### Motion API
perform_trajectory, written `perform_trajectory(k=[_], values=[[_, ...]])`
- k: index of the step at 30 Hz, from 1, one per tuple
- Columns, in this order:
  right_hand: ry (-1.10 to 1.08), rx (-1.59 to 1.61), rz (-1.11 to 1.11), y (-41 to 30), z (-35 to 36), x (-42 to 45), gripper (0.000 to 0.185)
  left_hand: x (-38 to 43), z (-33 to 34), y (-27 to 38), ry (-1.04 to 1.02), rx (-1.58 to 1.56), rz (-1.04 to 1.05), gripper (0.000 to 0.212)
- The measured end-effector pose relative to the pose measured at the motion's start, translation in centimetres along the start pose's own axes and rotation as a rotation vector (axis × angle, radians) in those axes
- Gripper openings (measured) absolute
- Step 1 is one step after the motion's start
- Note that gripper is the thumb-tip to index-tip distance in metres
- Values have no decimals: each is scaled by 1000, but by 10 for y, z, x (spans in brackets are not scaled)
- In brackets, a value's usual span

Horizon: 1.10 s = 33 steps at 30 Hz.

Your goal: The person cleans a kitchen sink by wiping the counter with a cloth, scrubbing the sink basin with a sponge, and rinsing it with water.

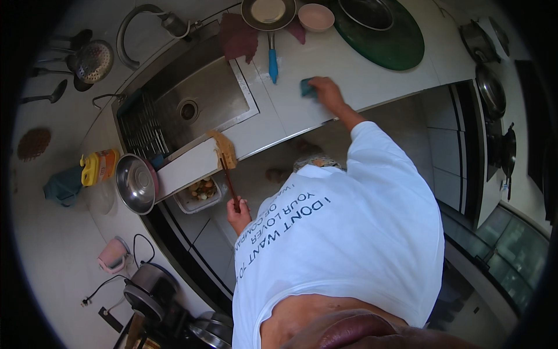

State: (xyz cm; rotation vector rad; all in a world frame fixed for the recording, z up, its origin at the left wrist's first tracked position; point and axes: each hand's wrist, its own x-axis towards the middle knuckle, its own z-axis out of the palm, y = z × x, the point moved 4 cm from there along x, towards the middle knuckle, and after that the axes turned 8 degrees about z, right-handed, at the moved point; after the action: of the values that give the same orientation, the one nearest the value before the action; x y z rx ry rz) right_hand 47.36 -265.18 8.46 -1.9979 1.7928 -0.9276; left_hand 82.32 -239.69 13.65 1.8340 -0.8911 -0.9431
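Note:
My right hand [330, 95] presses a small teal cloth or sponge [306, 88] onto the white countertop [287, 102], right of the sink. Its fingers are slightly blurred. My left hand [238, 214] grips a pair of dark brown chopsticks [229, 181] near one end. Their far tips overlap a yellowish-brown cloth [224, 146] draped over the counter's front edge; whether they touch it I cannot tell. A frying pan [269, 12] rests at the back of the counter, its blue handle [273, 65] pointing towards me.
A stainless steel sink [213, 91] with a drying rack [146, 126] is on the left. Below the counter edge hangs a bin of food scraps [198, 194]. A metal bowl [137, 183], reddish cloth [237, 37], pink bowl [316, 18] and green round board [392, 48] stand around.

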Motion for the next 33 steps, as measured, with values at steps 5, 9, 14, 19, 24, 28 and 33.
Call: perform_trajectory(k=[5, 9, 14, 19, 24, 28, 33], values=[[288, -480, 554, 95, -108, 3, 33, 1, -13, 4, -43, 114, 30, 12], [207, -709, 892, 154, -94, -19, 31, 4, -22, 2, -29, 146, 39, 11], [249, -596, 285, 65, -39, 28, 26, 7, 1, 18, -67, 154, 54, 11], [17, -294, 50, -25, 6, -11, 36, 2, 13, 16, -30, 110, 125, 11], [-306, 117, 250, -41, 37, -28, 30, -2, 5, 20, 41, 30, 110, 12], [-488, 758, 650, -59, 64, 14, 36, -7, 4, 24, 84, 46, 90, 11], [-665, 1219, 949, -83, 110, 49, 62, -13, 5, 18, 128, 32, 90, 12]])
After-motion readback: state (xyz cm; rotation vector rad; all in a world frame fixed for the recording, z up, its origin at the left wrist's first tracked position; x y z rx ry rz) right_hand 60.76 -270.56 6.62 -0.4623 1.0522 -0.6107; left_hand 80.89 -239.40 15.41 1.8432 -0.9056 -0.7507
